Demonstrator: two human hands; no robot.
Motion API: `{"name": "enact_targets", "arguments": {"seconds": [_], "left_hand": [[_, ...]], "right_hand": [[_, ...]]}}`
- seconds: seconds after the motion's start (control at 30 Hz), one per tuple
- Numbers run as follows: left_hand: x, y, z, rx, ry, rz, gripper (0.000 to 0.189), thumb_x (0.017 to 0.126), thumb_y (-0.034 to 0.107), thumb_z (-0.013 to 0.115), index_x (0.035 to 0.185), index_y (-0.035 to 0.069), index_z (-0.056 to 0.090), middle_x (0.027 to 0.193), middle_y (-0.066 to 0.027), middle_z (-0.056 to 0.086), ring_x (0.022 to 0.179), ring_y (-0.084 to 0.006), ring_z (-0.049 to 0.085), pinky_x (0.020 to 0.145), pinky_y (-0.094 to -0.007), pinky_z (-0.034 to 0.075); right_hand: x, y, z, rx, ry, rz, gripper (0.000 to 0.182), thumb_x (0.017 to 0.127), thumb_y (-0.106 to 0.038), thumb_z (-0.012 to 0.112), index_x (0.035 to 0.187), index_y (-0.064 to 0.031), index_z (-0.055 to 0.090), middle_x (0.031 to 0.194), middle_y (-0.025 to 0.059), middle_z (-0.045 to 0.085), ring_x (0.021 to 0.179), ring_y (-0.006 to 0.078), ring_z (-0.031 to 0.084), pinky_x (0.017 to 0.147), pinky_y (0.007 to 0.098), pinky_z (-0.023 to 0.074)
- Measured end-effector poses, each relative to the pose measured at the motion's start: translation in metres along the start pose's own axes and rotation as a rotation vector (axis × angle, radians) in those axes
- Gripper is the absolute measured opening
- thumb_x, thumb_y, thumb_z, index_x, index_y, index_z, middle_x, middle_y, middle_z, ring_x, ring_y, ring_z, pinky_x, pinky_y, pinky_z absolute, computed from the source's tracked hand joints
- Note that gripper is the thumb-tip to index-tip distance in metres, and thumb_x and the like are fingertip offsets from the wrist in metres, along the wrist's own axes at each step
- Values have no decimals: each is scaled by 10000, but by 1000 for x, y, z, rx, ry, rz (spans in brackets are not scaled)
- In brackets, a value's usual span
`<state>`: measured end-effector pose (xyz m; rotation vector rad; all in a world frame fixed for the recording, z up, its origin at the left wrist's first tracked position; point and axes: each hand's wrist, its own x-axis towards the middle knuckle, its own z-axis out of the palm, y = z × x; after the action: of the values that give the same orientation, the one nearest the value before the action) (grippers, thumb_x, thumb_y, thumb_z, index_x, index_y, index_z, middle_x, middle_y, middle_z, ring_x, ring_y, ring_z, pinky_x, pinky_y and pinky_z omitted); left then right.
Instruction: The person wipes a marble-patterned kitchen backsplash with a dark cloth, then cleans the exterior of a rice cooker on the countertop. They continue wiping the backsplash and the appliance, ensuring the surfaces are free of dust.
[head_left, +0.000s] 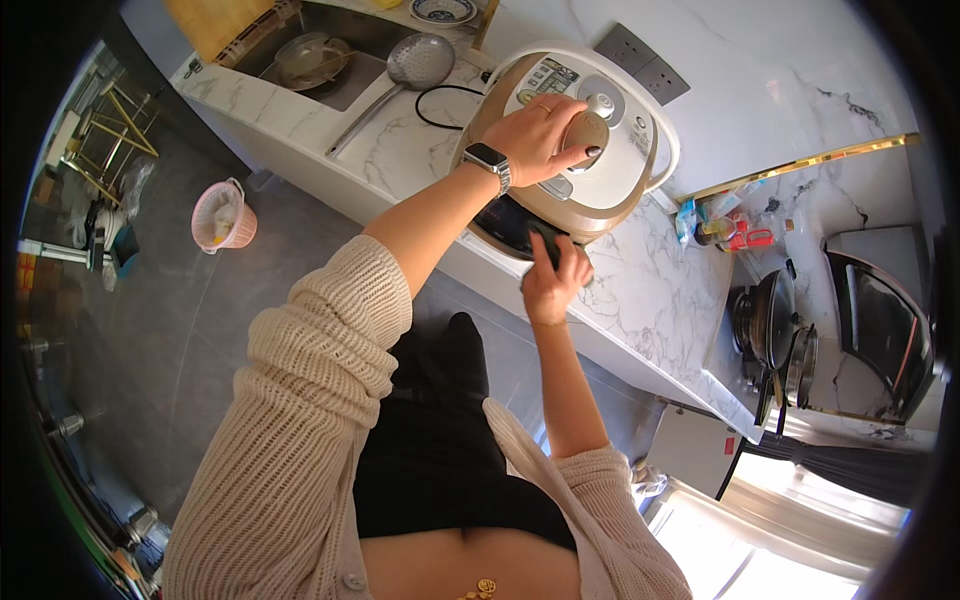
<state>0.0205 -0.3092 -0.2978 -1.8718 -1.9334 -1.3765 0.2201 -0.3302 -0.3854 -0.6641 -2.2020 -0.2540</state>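
Observation:
A white and tan electric pressure cooker stands on the marble-patterned counter. My left hand, with a watch at its wrist, lies over the lid and grips the round tan lid knob between thumb and fingers. A white pressure valve sits just beyond the knob. At the cooker's lower front, my right hand presses a dark cloth or pad against the edge of the glossy black control panel. My fingers cover most of the cloth, so its exact kind cannot be told.
Left of the cooker lie a black power cord and a metal skimmer. A sink holds a bowl. To the right are bottles and packets, then a stove with a dark pan. A pink basket stands on the floor.

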Motion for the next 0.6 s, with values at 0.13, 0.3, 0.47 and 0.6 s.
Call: {"name": "enact_targets", "arguments": {"seconds": [0.13,0.3,0.47,0.6], "left_hand": [[3,3,2,-39,-19,1,497,862,337,594,1268,96,437,1235,-119,514,1169,-291,471,940,-389,446],[3,1,-2,-33,-57,-14,490,875,344,575,1265,80,439,1259,-111,506,1188,-295,455,973,-380,423],[1,-2,-2,-26,-29,4,496,877,334,578,1273,74,432,1251,-113,511,1182,-291,455,976,-378,419],[1,0,2,-51,-22,25,494,878,333,578,1271,73,431,1229,-114,524,1162,-281,472,950,-376,436]], "right_hand": [[35,-51,28,-46,-4,-27,308,709,-109,584,988,-184,689,1081,35,550,964,229,507,782,379,358],[39,-51,25,24,-15,-13,362,689,-107,587,1026,-193,689,1091,43,535,980,239,486,816,387,365],[4,13,-10,-44,80,6,392,697,-32,617,1034,-211,711,1047,82,516,940,271,493,821,386,391],[-17,24,3,-109,44,-31,366,754,-25,611,1090,-151,677,1072,108,476,942,275,489,802,397,398]]}}
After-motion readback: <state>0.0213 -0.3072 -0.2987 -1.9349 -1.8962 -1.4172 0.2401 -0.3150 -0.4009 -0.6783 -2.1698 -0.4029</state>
